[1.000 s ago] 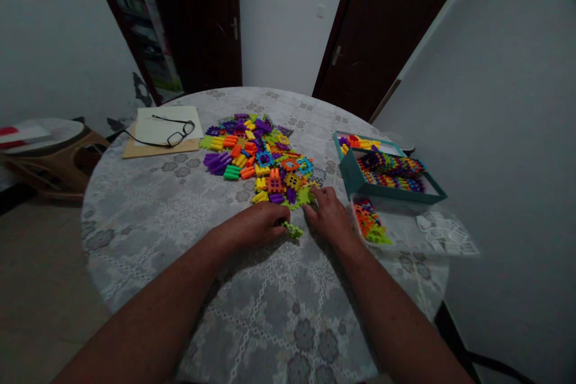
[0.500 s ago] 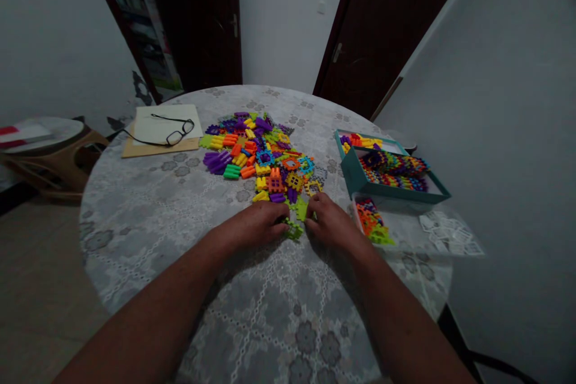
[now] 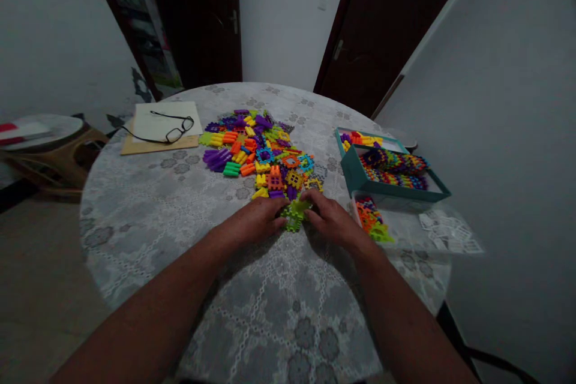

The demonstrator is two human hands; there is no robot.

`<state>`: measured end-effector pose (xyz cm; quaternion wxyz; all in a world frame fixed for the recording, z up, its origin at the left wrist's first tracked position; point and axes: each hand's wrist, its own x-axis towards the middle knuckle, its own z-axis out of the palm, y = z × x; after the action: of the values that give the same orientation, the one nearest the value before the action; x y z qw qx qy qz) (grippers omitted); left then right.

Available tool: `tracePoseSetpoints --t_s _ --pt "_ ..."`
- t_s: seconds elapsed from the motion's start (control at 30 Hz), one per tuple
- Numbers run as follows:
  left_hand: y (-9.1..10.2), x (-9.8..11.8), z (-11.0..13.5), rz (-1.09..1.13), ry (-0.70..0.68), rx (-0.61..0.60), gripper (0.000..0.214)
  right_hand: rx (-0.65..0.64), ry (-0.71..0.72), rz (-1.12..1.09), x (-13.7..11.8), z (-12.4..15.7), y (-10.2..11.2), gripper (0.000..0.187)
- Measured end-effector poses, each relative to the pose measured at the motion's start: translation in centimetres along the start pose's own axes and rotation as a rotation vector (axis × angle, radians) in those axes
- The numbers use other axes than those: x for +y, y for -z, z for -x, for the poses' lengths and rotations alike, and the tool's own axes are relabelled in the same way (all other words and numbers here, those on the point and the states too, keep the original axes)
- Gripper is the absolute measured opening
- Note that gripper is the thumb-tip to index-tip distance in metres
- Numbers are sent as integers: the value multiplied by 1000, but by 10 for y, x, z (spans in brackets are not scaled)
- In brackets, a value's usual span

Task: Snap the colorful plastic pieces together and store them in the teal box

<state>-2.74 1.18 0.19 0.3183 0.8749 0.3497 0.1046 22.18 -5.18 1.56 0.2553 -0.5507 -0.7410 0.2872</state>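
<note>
Lime-green interlocking plastic building pieces (image 3: 294, 221) lie between my hands at the near end of the colourful pile. My left hand (image 3: 263, 218) grips their left side, thumb in front and fingers behind. On the right side, the curled fingers and thumb of my right hand (image 3: 327, 215) hold a lime-green piece. The two pieces touch or overlap; whether they are locked together I cannot make out. Just beyond my hands, the pile (image 3: 261, 153) mixes orange, yellow, purple, blue and green blocks.
To the right stand a teal box (image 3: 396, 189) of multicoloured pieces, its shallow lid (image 3: 400, 147) and a clear tray (image 3: 357, 216) with more pieces. White pieces (image 3: 450, 233) lie beside them. Eyeglasses (image 3: 180, 130) rest on paper (image 3: 166, 111) at the left. A patterned cloth covers the round table (image 3: 270, 300).
The lime-green pieces have come closer together between my hands, and more of the near piece shows. My right fingers have shifted slightly left over the far piece.
</note>
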Motion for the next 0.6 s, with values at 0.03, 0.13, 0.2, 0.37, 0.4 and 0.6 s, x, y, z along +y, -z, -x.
tracePoseSetpoints --t_s 0.03,0.13,0.2,0.37,0.4,0.6 --pt "1 1 0 -7 10 -12 37 -13 10 -14 1 0 0 34" --pt "3 5 0 -8 28 -11 36 -83 57 -21 5 0 -1 26" --pt "4 8 1 3 12 -1 35 -115 120 -15 7 -1 -1 21" --pt "5 11 4 20 -9 -6 32 -162 290 -50 9 -2 1 31" --pt "5 11 4 15 -17 -2 32 -174 305 -51 9 -2 2 34" --pt "7 10 6 -31 -45 -12 27 -180 274 -43 15 -3 -3 44"
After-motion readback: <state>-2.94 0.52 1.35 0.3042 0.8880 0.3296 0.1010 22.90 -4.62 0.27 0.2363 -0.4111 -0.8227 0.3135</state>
